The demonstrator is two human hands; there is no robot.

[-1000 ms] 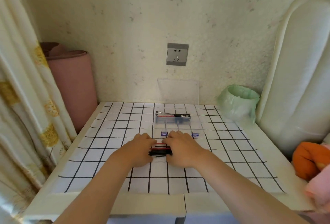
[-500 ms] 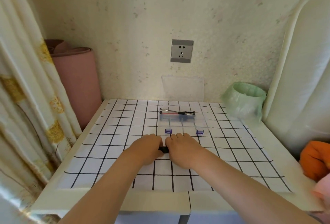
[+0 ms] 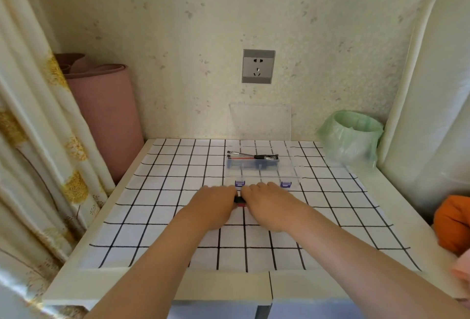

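Since 1 second ago the left hand [image 3: 213, 206] and right hand [image 3: 267, 204] have drawn together, leaving only a sliver of the bundle of black and red pens [image 3: 239, 201] showing. Both curl their fingers over it, just before the clear plastic box [image 3: 264, 175] with 2 purple latches. The white, black-gridded tabletop [image 3: 157, 191] meets a wall with a grey socket [image 3: 258, 66], and a rolled pink mat [image 3: 106, 120] stands to the left.

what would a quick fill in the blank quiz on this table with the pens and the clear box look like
1. The left hand and right hand grip one bundle of pens on the near side of the clear ____.
2. That container's two latches are ____.
3. The bin at the table's far right has a ____ liner.
Missing words: box; purple; green.
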